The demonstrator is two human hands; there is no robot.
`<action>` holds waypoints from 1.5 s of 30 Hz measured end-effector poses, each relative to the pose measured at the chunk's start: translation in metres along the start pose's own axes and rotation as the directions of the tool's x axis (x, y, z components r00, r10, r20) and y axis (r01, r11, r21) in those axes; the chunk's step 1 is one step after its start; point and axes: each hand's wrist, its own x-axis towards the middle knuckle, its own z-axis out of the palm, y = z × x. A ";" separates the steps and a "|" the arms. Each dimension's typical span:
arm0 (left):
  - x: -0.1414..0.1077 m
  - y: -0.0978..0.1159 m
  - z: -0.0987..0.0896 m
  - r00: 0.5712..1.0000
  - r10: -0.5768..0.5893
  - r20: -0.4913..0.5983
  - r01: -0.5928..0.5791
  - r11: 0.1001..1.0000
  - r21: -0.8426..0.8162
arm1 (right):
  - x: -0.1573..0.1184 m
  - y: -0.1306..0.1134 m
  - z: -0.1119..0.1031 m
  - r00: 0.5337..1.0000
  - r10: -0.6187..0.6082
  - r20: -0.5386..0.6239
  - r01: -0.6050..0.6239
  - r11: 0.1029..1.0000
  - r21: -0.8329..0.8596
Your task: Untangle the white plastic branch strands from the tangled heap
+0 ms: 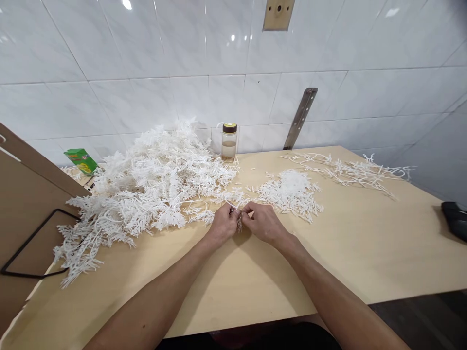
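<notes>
My left hand [224,221] and my right hand [260,221] meet over the middle of the table, fingertips almost touching. Both are closed in a pinch on a white branching sprig [240,224], which looks like artificial foliage. Most of the sprig is hidden by the fingers. Left of my hands rises a large heap of white sprigs [156,180], with a few loose pieces reaching toward my left fingers. Just beyond my right hand lies a smaller pile of short white pieces [292,192]. Thin bare white stems [353,172] are spread at the far right.
A lidded bottle [229,143] of liquid stands by the tiled wall, behind the heap. A green box [80,161] sits at the back left. A metal strip [301,118] leans on the wall. Something black [454,220] rests at the right edge of the wooden table [365,248].
</notes>
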 end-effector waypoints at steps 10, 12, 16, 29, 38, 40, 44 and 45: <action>0.000 0.008 -0.012 0.967 -0.150 0.207 0.234 0.847 -0.478 | -0.004 0.007 -0.008 0.985 0.127 0.117 -0.169 0.846 0.505; 0.000 0.011 -0.012 0.966 -0.161 0.202 0.241 0.844 -0.480 | -0.006 0.002 -0.009 0.980 0.102 0.172 -0.183 0.805 0.565; 0.000 0.011 -0.011 0.968 -0.168 0.189 0.240 0.845 -0.477 | -0.006 0.001 -0.006 0.978 0.095 0.187 -0.190 0.774 0.604; 0.001 0.003 -0.011 0.973 -0.138 0.186 0.206 0.880 -0.427 | -0.004 0.001 -0.001 0.985 0.110 0.136 -0.164 0.853 0.495; 0.000 0.005 -0.011 0.973 -0.128 0.193 0.191 0.913 -0.360 | -0.005 -0.001 0.000 0.994 0.082 0.066 -0.099 0.943 0.317; 0.000 0.004 -0.011 0.976 -0.127 0.179 0.182 0.925 -0.335 | -0.004 -0.001 0.000 0.995 0.078 0.058 -0.092 0.950 0.298; 0.001 -0.002 -0.007 0.988 -0.072 0.137 0.104 0.964 -0.243 | -0.004 -0.004 -0.001 0.996 0.076 0.051 -0.086 0.968 0.237; 0.002 -0.005 -0.005 0.992 -0.045 0.114 0.068 0.977 -0.200 | -0.004 -0.005 -0.001 0.996 0.077 0.053 -0.086 0.974 0.211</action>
